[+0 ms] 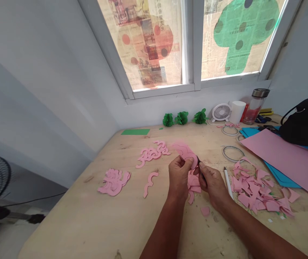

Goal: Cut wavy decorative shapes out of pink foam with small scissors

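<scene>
Both bare forearms enter from the lower edge, the left forearm (164, 223) rising steeply and the right forearm (256, 223) slanting in from the lower right corner, converging above the wooden tabletop (84, 223). Left hand (180, 176): back up, thumb and fingers pinched on the near edge of a pink paper piece (183, 150) with curved outlines drawn on it; its far end is blurred. Right hand (212, 181): fingers closed around dark scissors (198, 160), mostly hidden by the grip, blades at the paper's right edge; blade opening cannot be told. Hands are close together; contact between them unclear. Loose pink cutouts (194, 183) lie just under the hands, partly covered, with a small pink scrap (205, 210) nearer the camera. Right of the right hand: a white pen (227, 182), then a heap of pink offcuts (262, 196), both near that forearm. Left side: a scalloped strip (149, 184), a cluster of scalloped cutouts (152, 154) and a stacked pile (114, 182). Far right: a pink sheet (289, 154) overlapping blue sheets (280, 177), beside a black bag (302, 126). Along the wall: three green paper ornaments (181, 118), a small white fan (221, 112), a white cylinder (237, 112) and a glass bottle (252, 111).
</scene>
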`<state>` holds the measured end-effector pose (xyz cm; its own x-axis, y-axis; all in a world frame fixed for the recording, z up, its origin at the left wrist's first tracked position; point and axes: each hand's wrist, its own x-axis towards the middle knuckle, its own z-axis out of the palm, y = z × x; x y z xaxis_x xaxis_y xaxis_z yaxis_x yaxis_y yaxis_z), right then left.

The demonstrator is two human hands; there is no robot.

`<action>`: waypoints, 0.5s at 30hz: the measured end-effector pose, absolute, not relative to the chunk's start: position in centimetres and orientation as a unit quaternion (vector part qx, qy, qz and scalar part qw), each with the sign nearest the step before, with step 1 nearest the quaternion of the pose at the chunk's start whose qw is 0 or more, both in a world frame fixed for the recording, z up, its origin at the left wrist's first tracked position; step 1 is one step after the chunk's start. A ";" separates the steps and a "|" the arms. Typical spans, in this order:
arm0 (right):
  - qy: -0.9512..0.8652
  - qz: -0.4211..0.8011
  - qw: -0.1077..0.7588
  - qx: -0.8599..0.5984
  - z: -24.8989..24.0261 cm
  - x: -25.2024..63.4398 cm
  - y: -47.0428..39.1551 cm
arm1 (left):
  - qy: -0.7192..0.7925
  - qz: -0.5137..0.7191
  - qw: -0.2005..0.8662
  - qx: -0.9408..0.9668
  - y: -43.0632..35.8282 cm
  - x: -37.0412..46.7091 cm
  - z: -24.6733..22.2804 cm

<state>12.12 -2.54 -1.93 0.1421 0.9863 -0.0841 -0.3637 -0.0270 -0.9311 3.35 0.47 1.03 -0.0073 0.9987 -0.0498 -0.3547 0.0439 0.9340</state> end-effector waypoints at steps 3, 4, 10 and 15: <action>-0.348 0.555 0.604 -0.454 -2.2 12.1 -2.5 | 0.411 0.578 0.595 0.379 0.5 3.3 1.1; -0.349 0.554 0.602 -0.456 -2.2 12.1 -2.6 | 0.407 0.580 0.598 0.375 0.5 3.3 1.1; -0.354 0.558 0.590 -0.464 -2.3 12.1 -2.6 | 0.382 0.585 0.619 0.358 0.5 3.3 1.3; -0.350 0.565 0.591 -0.456 -2.3 12.2 -2.6 | 0.377 0.580 0.628 0.358 0.6 3.1 1.4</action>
<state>12.19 -2.59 -2.28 0.1151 0.9882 -0.1014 -0.3493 -0.0553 -0.9354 3.11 0.56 1.36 0.0439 0.9973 -0.0583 -0.4578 0.0720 0.8862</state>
